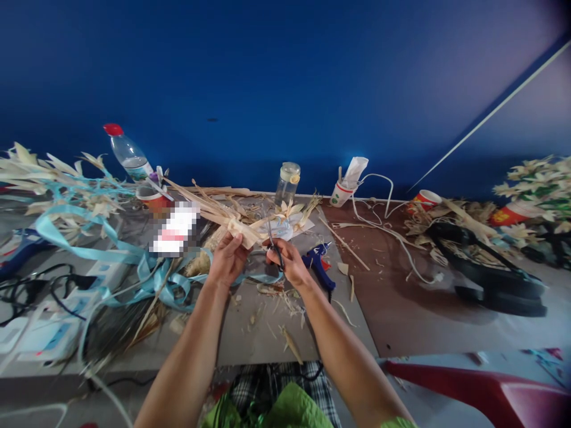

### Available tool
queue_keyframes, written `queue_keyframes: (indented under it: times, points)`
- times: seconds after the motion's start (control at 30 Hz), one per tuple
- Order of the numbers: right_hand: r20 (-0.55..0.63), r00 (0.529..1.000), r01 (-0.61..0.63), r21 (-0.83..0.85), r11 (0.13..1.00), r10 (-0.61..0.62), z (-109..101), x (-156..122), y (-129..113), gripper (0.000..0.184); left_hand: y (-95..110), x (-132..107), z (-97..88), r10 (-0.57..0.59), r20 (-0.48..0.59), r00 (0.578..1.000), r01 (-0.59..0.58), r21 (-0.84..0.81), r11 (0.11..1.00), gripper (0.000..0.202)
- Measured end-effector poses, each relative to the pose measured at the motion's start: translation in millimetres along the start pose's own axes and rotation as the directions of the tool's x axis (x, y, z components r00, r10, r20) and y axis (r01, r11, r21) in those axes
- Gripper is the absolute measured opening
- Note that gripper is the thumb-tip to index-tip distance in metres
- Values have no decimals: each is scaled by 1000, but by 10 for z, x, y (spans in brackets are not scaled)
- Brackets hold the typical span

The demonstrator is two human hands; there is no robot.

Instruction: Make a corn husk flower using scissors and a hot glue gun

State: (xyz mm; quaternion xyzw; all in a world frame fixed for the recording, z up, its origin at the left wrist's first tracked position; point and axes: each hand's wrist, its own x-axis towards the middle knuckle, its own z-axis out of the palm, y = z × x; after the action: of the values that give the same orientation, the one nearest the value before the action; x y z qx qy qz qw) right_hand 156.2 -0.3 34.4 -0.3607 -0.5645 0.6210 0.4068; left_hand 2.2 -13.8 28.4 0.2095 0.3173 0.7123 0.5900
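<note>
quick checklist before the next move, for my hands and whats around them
1. Left hand holding the pale strip: ok.
2. Right hand holding the scissors: ok.
3. Scissor blades fully closed: cannot tell, they look blurred.
4. Blue glue gun out of both hands: ok, it lies beside the right forearm.
5. Table free of scraps: not ok, several lie scattered.

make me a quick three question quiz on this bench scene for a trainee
1. Which tool is in the right hand?
2. True or false: the left hand is empty.
3. The cap on the bottle at the back left is: a) green, b) red, c) yellow?

Key: 1. Scissors. 2. False; it holds a pale strip. 3. b.
</note>
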Motion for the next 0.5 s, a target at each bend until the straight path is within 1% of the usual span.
queue_keyframes:
  times: [0.1,0.3,0.5]
  points:
    - [34,999,-4,-26,1000,5,18,-9,-2,43,-9,7,-17,14,5,1000,-14,-17,1000,26]
    - [98,995,-27,-36,999,30,11,-18,-18,48,-30,27,-53,12,-26,1000,-12,-20,1000,23]
    - [156,987,-37,-18,999,40,25,-28,-43,51,-19,24,-23,11,-79,997,-9,15,1000,29]
